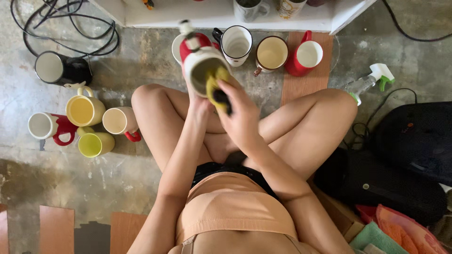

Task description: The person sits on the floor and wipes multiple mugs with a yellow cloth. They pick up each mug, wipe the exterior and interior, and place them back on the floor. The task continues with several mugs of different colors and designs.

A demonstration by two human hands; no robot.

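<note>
Torso and crossed legs fill the lower frame, nearest my view; person is seated on a concrete floor (141,56).

Item 1: left hand (197,101), wrapped round the base of a red-and-white figure mug (200,59), holding it up over the knees w/ mouth tipped toward me.
Item 2: right hand (240,113), fingers closed on a yellow cloth (215,82) w/ a dark patch, pressed into the mug's mouth.

Floor, person's left side: black mug (59,68), yellow mug w/ white handle (84,109), white mug w/ red handle (47,126), lime mug (94,143), cream mug (120,121) on its side, all close together.

Ahead, below a white shelf (212,21): white mug w/ black rim (236,43), brown-handled cream mug (270,54), red mug (305,56) on a wood board (301,87).

Person's right: spray bottle (369,80), black bag (414,141), folded cloths (391,233) at the corner. Black cables (70,28) lie top left. I see two more mugs on the shelf, cropped.
</note>
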